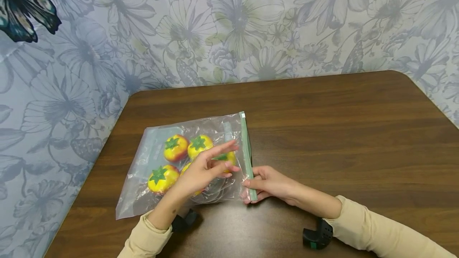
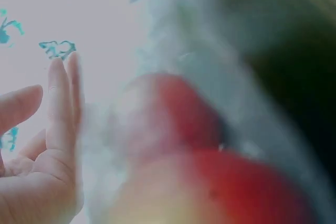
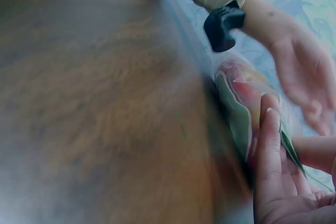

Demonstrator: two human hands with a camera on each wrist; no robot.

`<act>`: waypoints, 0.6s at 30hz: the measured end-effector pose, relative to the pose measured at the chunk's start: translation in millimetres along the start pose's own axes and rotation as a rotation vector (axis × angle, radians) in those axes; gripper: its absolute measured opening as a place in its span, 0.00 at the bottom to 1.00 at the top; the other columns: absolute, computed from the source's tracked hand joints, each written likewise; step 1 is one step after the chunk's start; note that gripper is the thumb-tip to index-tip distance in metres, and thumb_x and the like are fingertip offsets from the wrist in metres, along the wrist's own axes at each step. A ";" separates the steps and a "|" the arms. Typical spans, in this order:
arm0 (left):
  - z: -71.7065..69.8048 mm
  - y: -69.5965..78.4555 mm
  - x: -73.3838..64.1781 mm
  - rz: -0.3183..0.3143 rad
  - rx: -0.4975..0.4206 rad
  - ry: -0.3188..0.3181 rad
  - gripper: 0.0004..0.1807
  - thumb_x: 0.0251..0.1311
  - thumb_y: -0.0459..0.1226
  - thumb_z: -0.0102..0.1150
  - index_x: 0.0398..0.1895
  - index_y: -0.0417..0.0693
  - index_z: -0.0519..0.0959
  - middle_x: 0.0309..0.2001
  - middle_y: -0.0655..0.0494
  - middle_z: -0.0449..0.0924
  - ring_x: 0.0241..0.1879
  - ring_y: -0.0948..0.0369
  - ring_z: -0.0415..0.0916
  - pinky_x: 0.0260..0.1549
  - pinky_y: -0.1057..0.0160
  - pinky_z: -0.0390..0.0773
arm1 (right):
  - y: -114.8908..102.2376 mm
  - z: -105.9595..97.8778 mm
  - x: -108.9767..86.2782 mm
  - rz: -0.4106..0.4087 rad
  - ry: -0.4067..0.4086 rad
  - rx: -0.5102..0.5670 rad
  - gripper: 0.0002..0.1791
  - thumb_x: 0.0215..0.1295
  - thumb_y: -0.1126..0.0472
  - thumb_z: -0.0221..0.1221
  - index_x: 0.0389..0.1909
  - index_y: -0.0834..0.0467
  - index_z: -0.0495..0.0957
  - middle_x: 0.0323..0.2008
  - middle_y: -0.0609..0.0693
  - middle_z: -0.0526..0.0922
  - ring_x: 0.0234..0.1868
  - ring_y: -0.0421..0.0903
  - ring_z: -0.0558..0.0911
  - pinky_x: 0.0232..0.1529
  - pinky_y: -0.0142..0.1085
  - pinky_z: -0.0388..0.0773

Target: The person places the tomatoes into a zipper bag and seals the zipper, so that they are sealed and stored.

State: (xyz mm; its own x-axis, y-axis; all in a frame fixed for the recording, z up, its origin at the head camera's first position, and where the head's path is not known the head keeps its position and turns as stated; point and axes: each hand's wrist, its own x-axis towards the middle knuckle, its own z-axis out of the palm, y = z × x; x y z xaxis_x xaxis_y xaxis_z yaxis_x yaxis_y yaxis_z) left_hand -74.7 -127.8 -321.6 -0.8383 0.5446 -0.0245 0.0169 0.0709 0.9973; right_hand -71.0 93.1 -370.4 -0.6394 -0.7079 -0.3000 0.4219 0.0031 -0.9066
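A clear zip bag [image 1: 133,194] lies on the table with its green zip edge [image 1: 246,150] toward the right. Inside are several yellow and red toy fruits [image 1: 163,180] with green leafy tops. Over the fruits hovers my left hand [image 1: 202,172], fingers extended and holding nothing. My right hand [image 1: 274,184] pinches the near corner of the zip edge between thumb and fingers. Blurred red fruits [image 2: 189,114] show through the plastic beside the left hand [image 2: 50,166] in the left wrist view. In the right wrist view, my right hand [image 3: 283,182] grips the bag's edge.
The brown wooden table [image 1: 351,130] extends to the right of the bag. Behind it hangs a flower-patterned cloth [image 1: 229,31] with dark butterfly shapes [image 1: 26,7]. Clear ring-like outlines [image 1: 216,190] show in the bag near its front. Each wrist wears a black device [image 1: 319,235].
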 end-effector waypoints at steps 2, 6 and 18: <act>0.0 7.1 -3.1 0.015 0.027 0.011 0.30 0.65 0.28 0.52 0.70 0.46 0.60 0.63 0.46 0.65 0.44 0.50 0.79 0.41 0.53 0.78 | 0.8 -3.0 -1.3 -0.002 0.002 -0.010 0.11 0.68 0.66 0.53 0.42 0.72 0.70 0.29 0.62 0.82 0.32 0.52 0.83 0.33 0.40 0.81; -0.5 23.6 -12.1 0.055 0.085 0.031 0.31 0.63 0.28 0.54 0.69 0.52 0.63 0.62 0.50 0.68 0.43 0.50 0.79 0.40 0.55 0.78 | 0.1 -10.5 -6.0 0.001 0.016 -0.045 0.12 0.67 0.65 0.55 0.42 0.72 0.70 0.27 0.60 0.82 0.28 0.50 0.83 0.29 0.37 0.80; -12.9 56.0 -40.0 0.100 0.279 0.016 0.29 0.62 0.26 0.54 0.67 0.46 0.65 0.60 0.46 0.69 0.41 0.48 0.79 0.37 0.54 0.79 | -13.1 -58.8 -33.0 -0.047 0.103 -0.306 0.12 0.69 0.60 0.53 0.36 0.68 0.69 0.19 0.51 0.74 0.16 0.40 0.71 0.18 0.29 0.69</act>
State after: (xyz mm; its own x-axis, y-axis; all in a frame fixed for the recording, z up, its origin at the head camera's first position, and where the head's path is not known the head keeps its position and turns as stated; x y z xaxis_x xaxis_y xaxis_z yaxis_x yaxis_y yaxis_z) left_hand -47.2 -156.4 -263.9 -0.8331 0.5477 0.0765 0.2477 0.2458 0.9371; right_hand -93.2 157.9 -366.1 -0.7220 -0.6368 -0.2704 0.1878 0.1958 -0.9625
